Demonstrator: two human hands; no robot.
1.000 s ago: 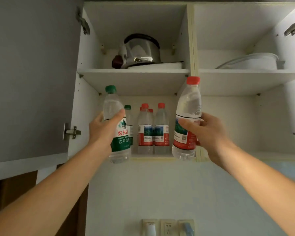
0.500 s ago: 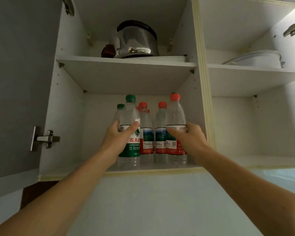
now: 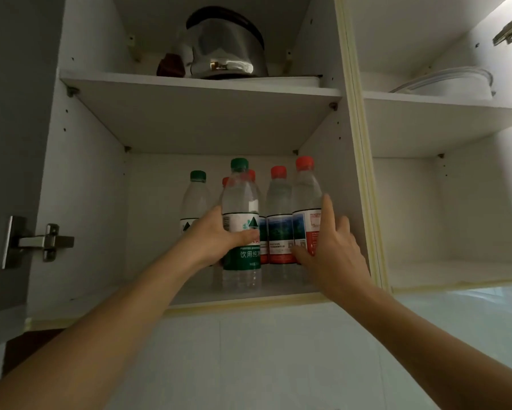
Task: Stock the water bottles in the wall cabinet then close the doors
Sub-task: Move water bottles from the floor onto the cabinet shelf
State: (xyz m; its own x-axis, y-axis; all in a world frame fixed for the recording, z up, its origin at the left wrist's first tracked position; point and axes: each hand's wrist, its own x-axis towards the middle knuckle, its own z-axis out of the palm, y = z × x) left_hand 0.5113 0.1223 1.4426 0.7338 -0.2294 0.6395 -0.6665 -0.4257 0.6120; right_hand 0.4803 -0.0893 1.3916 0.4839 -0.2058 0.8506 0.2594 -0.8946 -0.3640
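Two open compartments make up the white wall cabinet [image 3: 83, 179], its left door [image 3: 9, 143] swung wide with a metal hinge [image 3: 38, 241] showing. On the upper left shelf [image 3: 189, 93] sits a shiny steel pot [image 3: 225, 51]; the upper right shelf holds a pale round dish [image 3: 452, 87]. Down on the lower left shelf stands a cluster of water bottles, upright and close together. The person's left hand [image 3: 216, 238] wraps round the green-capped bottle [image 3: 240, 232] at the front, thumb across its label. The right hand [image 3: 331, 250] holds the red-capped bottle [image 3: 306, 208] at the right end, thumb and fingers on either side. Another green-capped one [image 3: 196, 199] stands behind on the left.
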